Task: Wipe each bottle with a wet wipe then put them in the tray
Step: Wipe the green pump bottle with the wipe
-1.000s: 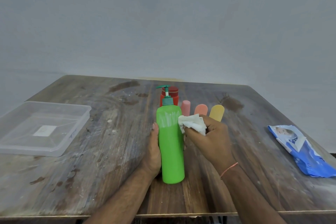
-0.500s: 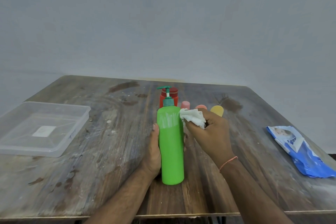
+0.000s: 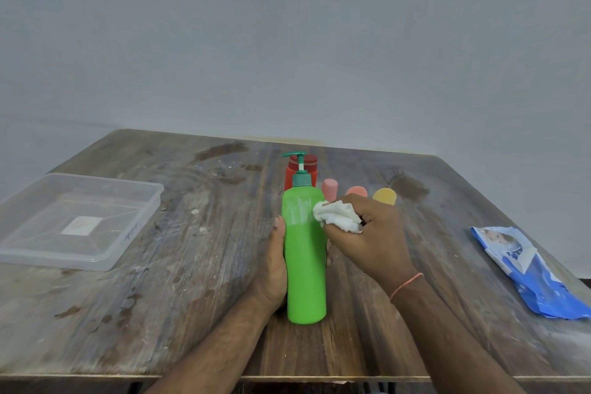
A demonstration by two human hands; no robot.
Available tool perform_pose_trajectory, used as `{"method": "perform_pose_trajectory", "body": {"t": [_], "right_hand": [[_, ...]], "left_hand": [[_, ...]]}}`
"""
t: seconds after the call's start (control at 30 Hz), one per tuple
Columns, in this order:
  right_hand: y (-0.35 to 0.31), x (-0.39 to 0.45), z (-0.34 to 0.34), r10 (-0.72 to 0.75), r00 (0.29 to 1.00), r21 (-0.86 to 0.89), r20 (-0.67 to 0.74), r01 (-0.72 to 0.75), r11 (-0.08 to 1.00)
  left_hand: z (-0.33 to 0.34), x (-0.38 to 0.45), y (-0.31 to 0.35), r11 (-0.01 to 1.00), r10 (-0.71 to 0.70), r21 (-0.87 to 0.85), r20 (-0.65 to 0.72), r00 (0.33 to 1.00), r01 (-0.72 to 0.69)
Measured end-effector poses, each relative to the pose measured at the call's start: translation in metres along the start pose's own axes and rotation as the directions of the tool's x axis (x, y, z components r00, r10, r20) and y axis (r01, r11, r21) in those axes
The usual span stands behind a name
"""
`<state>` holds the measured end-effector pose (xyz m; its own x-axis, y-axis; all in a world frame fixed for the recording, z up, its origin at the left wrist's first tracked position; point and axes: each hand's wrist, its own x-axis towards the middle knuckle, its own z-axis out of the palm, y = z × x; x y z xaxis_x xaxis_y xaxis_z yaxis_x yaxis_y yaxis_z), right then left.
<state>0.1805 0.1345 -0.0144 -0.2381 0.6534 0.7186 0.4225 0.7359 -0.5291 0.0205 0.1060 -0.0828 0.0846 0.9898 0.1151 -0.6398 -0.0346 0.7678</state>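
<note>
Near front edge of table (image 3: 192,281), center: green bottle (image 3: 306,265) stands upright, left hand (image 3: 274,269) wrapped round its lower body, thumb up the side, prob. to stop it tipping/spinning while it gets scrubbed. Right hand (image 3: 372,240) has fingers curled tight on a scrunched wet wipe (image 3: 337,217), pressed to bottle's upper right shoulder; balled up likely for firmer rubbing. Whitish streaks on upper body look like wet film or residue, can't tell which.

Bottle = smooth glossy plastic, tall cylinder w/ teal pump top. Wipe = white, crumpled, soft-looking. Behind it: red bottle (image 3: 302,169) w/ darker cap, partly hidden, plus 3 rounded caps: pink (image 3: 330,189), orange (image 3: 356,191), yellow (image 3: 384,196); their bodies hidden by right hand. None wiped yet, judging by position.

Tray (image 3: 128,233) = clear thin plastic, shallow rectangle, label patch on base, far left, well apart from bottles; no bottles inside. Blue wipes pack (image 3: 527,272) = crinkly foil, flat, far right. Table wood worn, stained.
</note>
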Motion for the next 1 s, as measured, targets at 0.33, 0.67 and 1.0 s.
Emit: {"method": "perform_pose_trajectory", "body": {"t": [0.33,0.67,1.0], "right_hand": [[-0.002,0.001,-0.003,-0.104,0.995,-0.086,0.009,0.104,0.991],[-0.005,0.006,0.001,-0.156,0.988,-0.121,0.009,0.156,0.98],[-0.013,0.013,-0.002,-0.195,0.98,-0.175,0.041,0.199,0.964]], "left_hand": [[0.003,-0.001,0.003,1.0,0.0,-0.014,-0.006,1.0,0.0],[0.005,-0.003,0.005,0.999,0.035,-0.003,-0.039,0.999,-0.035],[0.004,-0.002,0.004,0.999,0.047,-0.013,-0.02,0.999,-0.047]]}}
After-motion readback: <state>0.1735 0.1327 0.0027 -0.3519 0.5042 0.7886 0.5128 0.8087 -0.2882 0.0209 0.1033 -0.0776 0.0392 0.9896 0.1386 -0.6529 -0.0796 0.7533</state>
